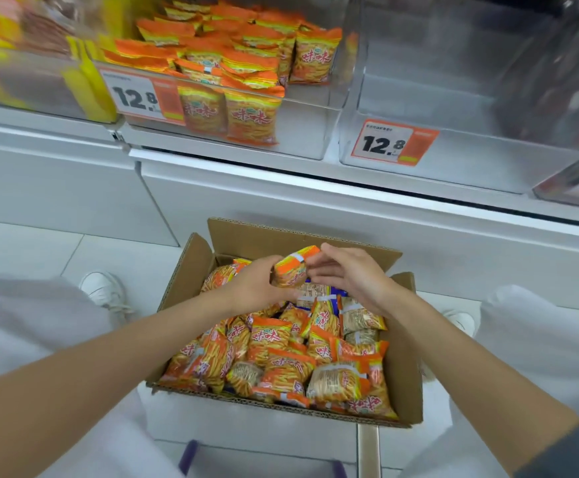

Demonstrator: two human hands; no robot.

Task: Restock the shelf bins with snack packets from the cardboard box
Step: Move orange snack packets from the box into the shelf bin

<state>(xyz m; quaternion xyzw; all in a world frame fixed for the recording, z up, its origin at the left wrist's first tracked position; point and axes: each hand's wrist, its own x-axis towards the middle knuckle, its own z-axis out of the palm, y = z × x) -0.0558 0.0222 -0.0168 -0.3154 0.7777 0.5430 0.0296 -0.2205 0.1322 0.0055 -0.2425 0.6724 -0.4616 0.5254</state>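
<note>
A long white shelf unit (281, 188) ran across the wall in front of the person, and on its ledge stood a row of clear plastic shelf bins. One bin (308, 132), left of centre, was part-filled with orange snack packets (246, 63) heaped towards its left side. The clear bin to its right (471, 167) stood just beside it. Further bins at both ends were too blurred to read.

Below, on the white tiled floor (22, 250), an open brown cardboard box (402, 384) sat between the person's knees with its flaps folded outward. It was packed with the same orange snack packets (281, 357) lying in a loose jumble, with a few blue ones (329, 294) among them near the far end.

Both bare forearms reached in over the box. The left hand (253, 288) held one small orange packet (293, 267) above the pile near the far wall, its fingers (274, 262) curled round the packet's left side. The right hand (346, 274) came in from the other side. Its fingers (319, 270) were only slightly bent, with the tips against the packet's right end. I could not tell whether they pinched it.

Each of the two middle bins wore a white-and-orange price label reading 12.8, one (139, 96) on the part-filled bin and one (393, 143) on its neighbour. A white shoe (103, 288) showed left of the box.
</note>
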